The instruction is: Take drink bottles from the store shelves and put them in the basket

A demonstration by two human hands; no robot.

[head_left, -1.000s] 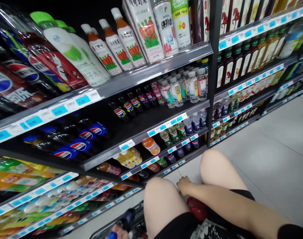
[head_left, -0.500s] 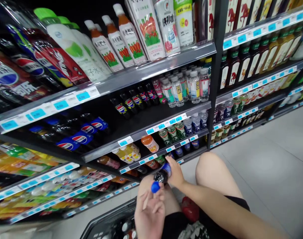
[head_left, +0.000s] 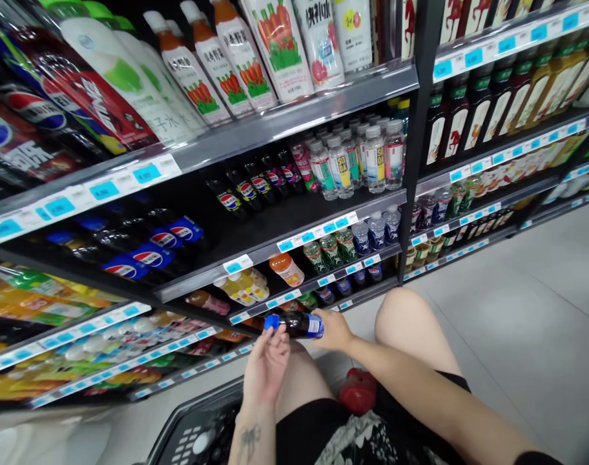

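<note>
A dark bottle [head_left: 295,324] lay sideways between two hands, cap to the left.
The right hand [head_left: 334,331] was wrapped around its base end; from that grip the bottle's long axis ran leftward, nearly level, by the left leg [head_left: 301,381]. The left hand [head_left: 270,358] was nearer the blue cap [head_left: 271,321], fingertips touching or just beside it; whether they gripped could not be told. The basket [head_left: 192,412] sat lower, to the left.

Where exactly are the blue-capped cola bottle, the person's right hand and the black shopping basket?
Blue-capped cola bottle [head_left: 298,324]: head view; on the dark body, between cap and blue label.
Right hand [head_left: 333,330]: head view; on the back of the hand.
Black shopping basket [head_left: 210,407]: head view; on the inner wall, near the rim.
</note>
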